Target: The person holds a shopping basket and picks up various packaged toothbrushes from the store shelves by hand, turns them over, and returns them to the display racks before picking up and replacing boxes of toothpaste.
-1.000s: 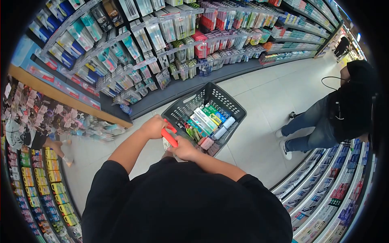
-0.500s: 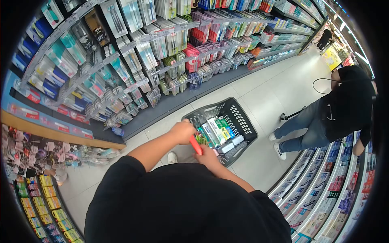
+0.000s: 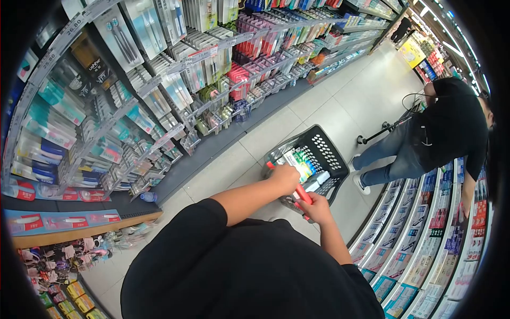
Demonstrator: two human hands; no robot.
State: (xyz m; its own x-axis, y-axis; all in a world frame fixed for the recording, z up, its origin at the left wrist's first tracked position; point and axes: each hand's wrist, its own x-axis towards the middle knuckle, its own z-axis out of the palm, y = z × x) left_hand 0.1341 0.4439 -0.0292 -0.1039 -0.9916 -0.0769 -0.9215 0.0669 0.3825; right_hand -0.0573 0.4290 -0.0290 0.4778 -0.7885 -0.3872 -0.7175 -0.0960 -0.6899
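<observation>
My left hand (image 3: 286, 179) is closed around the red handle (image 3: 303, 194) of a shopping cart. Farther along the same bar, my right hand (image 3: 319, 208) grips it too, near its lower end. Ahead of both hands is the dark grey perforated basket (image 3: 338, 159). Inside lie green, white and blue packages (image 3: 302, 162) and a pale white box (image 3: 319, 182). My left hand and forearm cover part of the basket's near side.
Shelves of toothbrushes (image 3: 212, 64) run along the left. A person in a black top (image 3: 451, 114) leans toward the boxed goods (image 3: 419, 228) on the right, beside another cart (image 3: 388, 127). Pale floor tiles (image 3: 340, 103) stretch ahead. Hanging accessories (image 3: 64, 260) are at lower left.
The cart and both hands have shifted right in view. A red handle end now shows beyond my left hand. The other person leans lower, an arm down at the right shelves.
</observation>
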